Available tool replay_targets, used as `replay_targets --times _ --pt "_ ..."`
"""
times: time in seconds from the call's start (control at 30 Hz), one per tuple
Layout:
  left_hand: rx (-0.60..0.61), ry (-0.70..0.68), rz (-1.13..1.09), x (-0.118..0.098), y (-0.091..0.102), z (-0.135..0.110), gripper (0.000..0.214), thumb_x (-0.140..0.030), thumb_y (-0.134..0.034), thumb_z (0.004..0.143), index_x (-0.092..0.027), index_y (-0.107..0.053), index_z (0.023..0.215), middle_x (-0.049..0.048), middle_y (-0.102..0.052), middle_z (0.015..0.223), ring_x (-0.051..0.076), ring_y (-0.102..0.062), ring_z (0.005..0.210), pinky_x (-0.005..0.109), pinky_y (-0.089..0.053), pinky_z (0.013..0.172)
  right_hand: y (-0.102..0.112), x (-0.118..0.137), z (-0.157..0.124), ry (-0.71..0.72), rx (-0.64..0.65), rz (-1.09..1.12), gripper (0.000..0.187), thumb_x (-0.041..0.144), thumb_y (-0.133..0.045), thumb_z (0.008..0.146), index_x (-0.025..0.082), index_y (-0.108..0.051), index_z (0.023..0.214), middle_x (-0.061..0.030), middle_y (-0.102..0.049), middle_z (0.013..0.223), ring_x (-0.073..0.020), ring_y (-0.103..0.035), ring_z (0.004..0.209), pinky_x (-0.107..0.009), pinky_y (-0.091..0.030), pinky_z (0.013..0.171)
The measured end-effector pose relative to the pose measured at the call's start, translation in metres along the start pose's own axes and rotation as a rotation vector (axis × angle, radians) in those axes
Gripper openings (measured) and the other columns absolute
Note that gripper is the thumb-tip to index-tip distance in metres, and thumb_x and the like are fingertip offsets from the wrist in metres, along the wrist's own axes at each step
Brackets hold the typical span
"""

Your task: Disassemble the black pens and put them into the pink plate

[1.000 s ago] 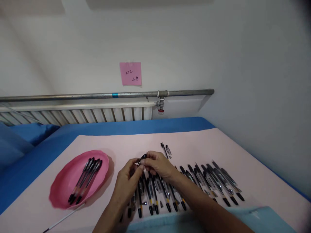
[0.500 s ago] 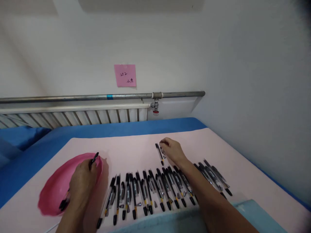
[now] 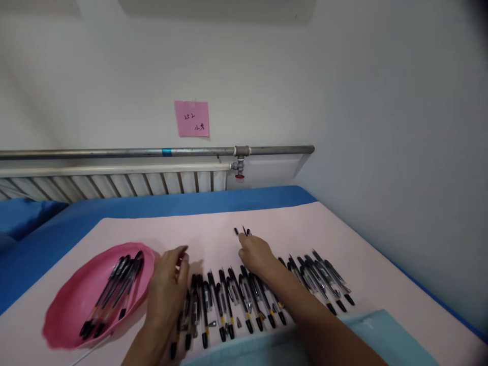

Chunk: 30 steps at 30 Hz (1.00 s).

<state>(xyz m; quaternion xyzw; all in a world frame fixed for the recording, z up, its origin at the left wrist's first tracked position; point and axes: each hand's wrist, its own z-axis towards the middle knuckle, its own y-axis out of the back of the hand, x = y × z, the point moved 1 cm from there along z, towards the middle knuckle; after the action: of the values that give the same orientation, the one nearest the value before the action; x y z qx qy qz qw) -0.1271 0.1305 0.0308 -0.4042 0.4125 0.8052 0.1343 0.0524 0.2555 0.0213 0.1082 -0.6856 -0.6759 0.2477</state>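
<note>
My left hand (image 3: 168, 284) is just right of the pink bowl (image 3: 78, 292), above the pink sheet (image 3: 141, 229), fingers half curled with a gap at the thumb; no pen seen in them. My right hand (image 3: 256, 254) is farther right of the bowl, reaching past the pen row, fingertips bunched at a loose pen piece (image 3: 236, 231) with a black end; whether they pinch it or only touch, can't tell. A thin pointed piece (image 3: 244, 230) and a dark rounded piece (image 3: 249, 232) poke out just past my fingers.

Finished-looking pens (image 3: 114, 295) lie bunched inside the bowl, slanted. The long row of pen parts (image 3: 249, 295) runs to the right of the bowl, some hidden under my right forearm; small metal cones (image 3: 238, 322) sit among them. Another pen cluster (image 3: 320, 277) is at far right from the bowl.
</note>
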Motion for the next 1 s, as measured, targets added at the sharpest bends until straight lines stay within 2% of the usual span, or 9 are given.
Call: replay_targets --times 0.13,0.23,0.37,0.47,0.53,0.6,0.63,0.73,1.0 --pt "0.177 0.342 -0.444 -0.008 -0.016 -0.012 0.04 -0.045 -0.051 0.074 -0.018 -0.058 0.103 0.0086 -0.064 0.095 0.022 -0.059 0.084 0.037 -0.045 0.076 0.012 0.026 -0.011 0.113 -0.047 0.177 0.027 0.019 -0.044 0.077 0.016 -0.054 0.101 -0.0068 -0.066 0.086 -0.0166 -0.059 0.075 -0.023 -0.036 0.061" --pt "0.171 0.521 -0.764 -0.001 -0.018 -0.01 0.047 -0.048 -0.052 0.073 -0.014 -0.056 0.106 0.0102 -0.065 0.092 0.021 -0.061 0.076 0.037 -0.047 0.073 0.014 0.055 -0.029 0.293 0.004 0.451 0.023 0.024 -0.047 0.077 0.02 -0.055 0.097 -0.0011 -0.065 0.079 -0.0119 -0.057 0.067 -0.02 -0.035 0.056" --pt "0.15 0.628 -0.994 0.004 -0.017 -0.006 0.038 -0.035 -0.064 0.067 -0.014 -0.059 0.098 0.0065 -0.065 0.077 0.018 -0.062 0.067 0.031 -0.049 0.062 0.008 0.078 -0.044 0.406 0.062 0.558 0.02 0.024 -0.05 0.075 0.019 -0.055 0.094 0.0001 -0.064 0.077 -0.0106 -0.055 0.063 -0.018 -0.034 0.053" --pt "0.07 0.716 -1.014 0.001 -0.014 -0.005 0.034 -0.026 -0.067 0.062 -0.016 -0.059 0.093 0.0007 -0.06 0.064 0.014 -0.058 0.056 0.025 -0.047 0.051 0.007 0.067 -0.036 0.4 0.059 0.526 0.018 0.029 -0.048 0.08 0.019 -0.056 0.094 -0.0009 -0.064 0.081 -0.011 -0.056 0.068 -0.019 -0.036 0.056" --pt "0.047 0.723 -1.006 -0.002 -0.012 -0.005 0.031 -0.026 -0.067 0.061 -0.015 -0.059 0.089 -0.0019 -0.056 0.059 0.01 -0.053 0.047 0.02 -0.041 0.041 0.009 0.046 -0.023 0.288 -0.008 0.379 0.018 0.028 -0.042 0.085 0.019 -0.057 0.092 -0.0028 -0.064 0.086 -0.0118 -0.057 0.074 -0.02 -0.037 0.061" --pt "0.062 0.689 -1.008 -0.004 -0.012 -0.006 0.032 -0.03 -0.069 0.06 -0.015 -0.058 0.086 -0.0034 -0.053 0.059 0.006 -0.044 0.041 0.016 -0.031 0.033 0.011 0.022 -0.009 0.083 -0.06 0.107 0.019 0.02 -0.04 0.084 0.017 -0.057 0.092 -0.0062 -0.063 0.09 -0.0143 -0.057 0.079 -0.023 -0.037 0.066" --pt "0.078 0.67 -1.013 -0.005 -0.013 -0.007 0.034 -0.032 -0.069 0.059 -0.015 -0.058 0.086 -0.0038 -0.052 0.06 0.005 -0.041 0.039 0.016 -0.027 0.031 0.011 0.01 -0.003 0.023 -0.07 0.052 0.021 0.014 -0.038 0.083 0.014 -0.056 0.093 -0.0101 -0.062 0.092 -0.0169 -0.057 0.081 -0.026 -0.038 0.067" --pt "0.124 0.65 -1.01 -0.006 -0.016 -0.008 0.038 -0.035 -0.07 0.058 -0.015 -0.058 0.088 -0.0041 -0.051 0.061 0.003 -0.037 0.038 0.015 -0.023 0.03 0.006 -0.012 0.006 -0.041 -0.05 -0.022 0.026 0.007 -0.036 0.079 0.01 -0.056 0.095 -0.0147 -0.062 0.092 -0.0211 -0.058 0.081 -0.029 -0.038 0.067" --pt "0.181 0.652 -0.984 -0.006 -0.018 -0.01 0.039 -0.038 -0.068 0.061 -0.016 -0.057 0.092 -0.0046 -0.051 0.062 0.003 -0.037 0.038 0.015 -0.022 0.031 -0.008 -0.01 0.004 -0.041 0.009 -0.045 0.027 0.004 -0.038 0.075 0.012 -0.056 0.095 -0.0148 -0.063 0.091 -0.023 -0.06 0.082 -0.03 -0.04 0.067"
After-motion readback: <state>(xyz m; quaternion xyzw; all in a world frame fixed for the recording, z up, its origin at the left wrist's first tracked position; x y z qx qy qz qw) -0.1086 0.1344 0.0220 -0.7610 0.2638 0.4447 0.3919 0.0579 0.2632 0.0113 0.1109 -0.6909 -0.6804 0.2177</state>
